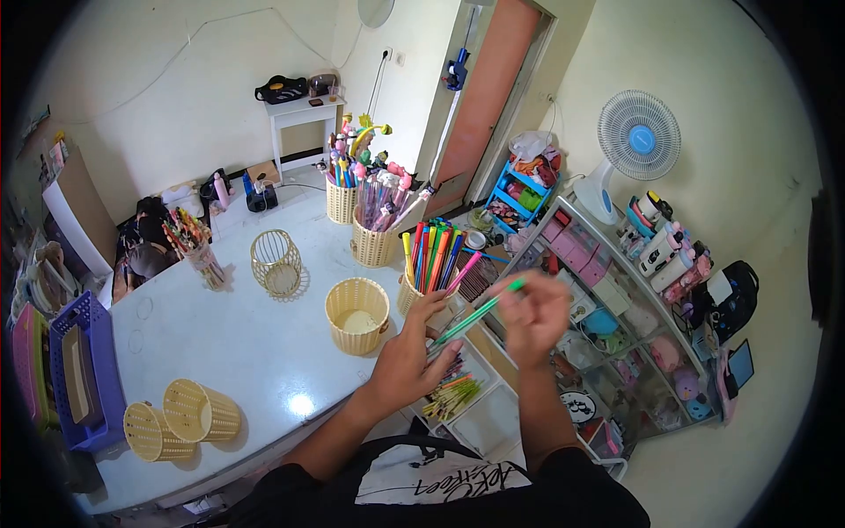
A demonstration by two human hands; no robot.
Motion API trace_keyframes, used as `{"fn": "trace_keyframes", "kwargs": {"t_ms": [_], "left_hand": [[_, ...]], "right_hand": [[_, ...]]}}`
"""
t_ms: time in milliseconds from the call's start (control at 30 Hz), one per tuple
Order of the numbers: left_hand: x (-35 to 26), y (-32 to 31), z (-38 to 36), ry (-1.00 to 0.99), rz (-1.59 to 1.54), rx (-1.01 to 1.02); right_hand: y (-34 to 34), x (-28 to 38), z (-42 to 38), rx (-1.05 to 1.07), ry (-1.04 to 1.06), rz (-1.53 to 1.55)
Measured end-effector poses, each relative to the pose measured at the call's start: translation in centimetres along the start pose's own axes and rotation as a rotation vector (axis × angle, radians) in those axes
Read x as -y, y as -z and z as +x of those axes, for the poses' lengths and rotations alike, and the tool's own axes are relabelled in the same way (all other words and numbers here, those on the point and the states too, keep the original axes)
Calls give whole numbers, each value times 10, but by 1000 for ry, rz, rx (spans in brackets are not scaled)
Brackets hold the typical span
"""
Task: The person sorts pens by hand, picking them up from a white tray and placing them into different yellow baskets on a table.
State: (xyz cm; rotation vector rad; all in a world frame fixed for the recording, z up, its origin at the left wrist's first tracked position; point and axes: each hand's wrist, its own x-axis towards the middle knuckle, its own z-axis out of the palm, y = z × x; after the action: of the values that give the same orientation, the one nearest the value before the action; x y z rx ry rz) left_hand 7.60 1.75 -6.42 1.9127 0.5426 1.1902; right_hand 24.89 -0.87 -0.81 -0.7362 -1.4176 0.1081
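Observation:
A slim green pen (475, 319) slants between my two hands, over the table's near edge. My left hand (407, 359) is closed on its lower end with thumb and fingers. At the upper end, my right hand (534, 319) pinches near the bright green tip; this hand is slightly blurred by motion. Just beyond them stands a cream woven basket (412, 295) full of colourful markers (433, 255). Another cream basket (356, 319), with nothing visible inside, is left of my left hand. Below my hands, a drawer tray (482, 421) holds thin pens or pencils (453, 398).
Two woven baskets (201, 412) lean together at the left, beside a purple plastic basket (81, 370). A wire-frame holder (280, 264) and a cup of pencils (204, 260) stand farther back. A glass cabinet (607, 326) bearing a fan (640, 139) is at the right.

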Motion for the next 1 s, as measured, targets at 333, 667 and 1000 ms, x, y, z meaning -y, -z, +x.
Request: {"fn": "trace_keyframes", "kwargs": {"t_ms": [333,667,1000], "left_hand": [[2,-1,-4,5,70,38],[-3,-10,18,-294,245,-294],[-5,-24,64,-74,-271,-255]], "right_hand": [[-12,-55,40,273,200,-557],[-10,-72,-12,106,-342,33],[-21,-94,32,505,-561,302]]}}
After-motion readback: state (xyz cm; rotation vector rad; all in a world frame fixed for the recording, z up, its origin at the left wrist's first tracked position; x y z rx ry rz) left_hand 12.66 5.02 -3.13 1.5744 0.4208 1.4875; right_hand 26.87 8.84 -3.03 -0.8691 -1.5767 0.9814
